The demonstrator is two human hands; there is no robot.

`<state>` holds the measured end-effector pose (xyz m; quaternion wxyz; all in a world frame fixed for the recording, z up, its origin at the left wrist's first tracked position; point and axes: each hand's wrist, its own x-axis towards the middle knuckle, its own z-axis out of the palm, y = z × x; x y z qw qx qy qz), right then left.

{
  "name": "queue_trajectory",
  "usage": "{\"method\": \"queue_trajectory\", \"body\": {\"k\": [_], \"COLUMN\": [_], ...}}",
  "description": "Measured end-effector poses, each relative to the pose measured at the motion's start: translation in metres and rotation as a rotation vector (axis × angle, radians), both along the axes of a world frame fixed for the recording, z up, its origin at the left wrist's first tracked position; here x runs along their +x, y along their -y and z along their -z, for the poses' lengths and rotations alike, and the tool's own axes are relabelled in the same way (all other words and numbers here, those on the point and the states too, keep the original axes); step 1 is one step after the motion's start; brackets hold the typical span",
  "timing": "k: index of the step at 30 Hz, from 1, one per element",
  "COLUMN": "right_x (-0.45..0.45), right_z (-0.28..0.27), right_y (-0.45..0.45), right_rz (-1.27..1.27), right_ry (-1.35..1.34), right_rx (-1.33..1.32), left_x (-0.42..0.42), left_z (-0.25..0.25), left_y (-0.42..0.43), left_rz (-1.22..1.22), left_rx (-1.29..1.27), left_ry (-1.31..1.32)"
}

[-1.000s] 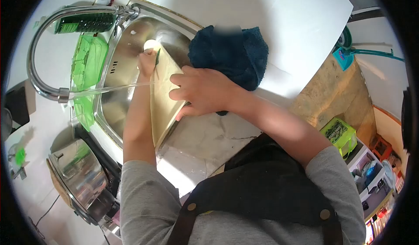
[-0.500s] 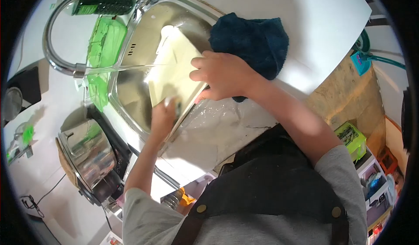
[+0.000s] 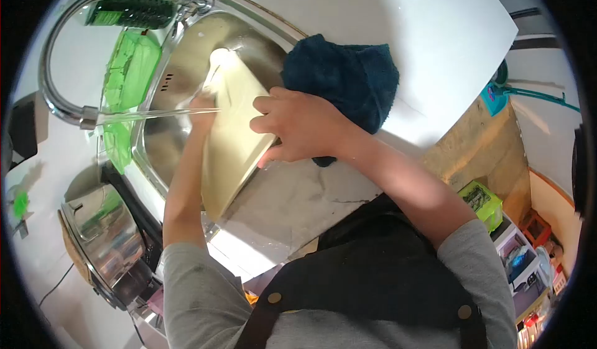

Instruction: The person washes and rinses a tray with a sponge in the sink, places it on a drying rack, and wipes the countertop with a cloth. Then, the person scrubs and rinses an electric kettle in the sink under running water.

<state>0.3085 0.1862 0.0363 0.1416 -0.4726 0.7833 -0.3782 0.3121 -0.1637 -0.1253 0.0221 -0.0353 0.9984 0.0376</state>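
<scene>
A cream-coloured cutting board (image 3: 239, 125) leans at a tilt over the front edge of the steel sink (image 3: 165, 116). My right hand (image 3: 301, 122) grips its right edge, fingers on the upper face and thumb at the edge. On the board's left side is my left hand (image 3: 202, 110), blurred and crossed by running water; whether anything is in its fingers I cannot make out. Water streams from the curved faucet (image 3: 87, 118) onto the board. A white, spoon-like rounded end (image 3: 219, 55) shows at the board's far end.
A dark blue towel (image 3: 345, 78) lies bunched on the counter beside my right hand. Green plastic containers (image 3: 132, 69) and a dark bristled brush (image 3: 134, 13) stand along the sink's left side. A shiny metal pot (image 3: 99, 237) is at lower left.
My left hand has moved from the near part of the board up to its left side, by the water. My right hand keeps its hold. The whole view has shifted slightly.
</scene>
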Motion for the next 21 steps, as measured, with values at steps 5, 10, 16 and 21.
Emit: {"method": "queue_trajectory", "body": {"k": [5,10,16,21], "right_x": [0.004,0.006,0.010,0.008], "right_z": [0.003,-0.002,0.001,-0.004], "right_y": [0.004,0.004,0.006,0.005], "right_rz": [0.032,0.047,0.113,0.054], "right_ry": [-0.013,-0.009,-0.024,-0.061], "right_rx": [0.001,0.039,-0.027,0.008], "left_x": [-0.033,-0.028,0.035,0.095], "left_z": [-0.070,-0.021,0.021,-0.075], "left_y": [-0.128,-0.049,0.094,0.052], "left_rz": [-0.108,-0.079,0.098,0.084], "left_rx": [0.188,0.304,-0.033,-0.103], "left_ry": [0.020,-0.004,0.094,0.542]}}
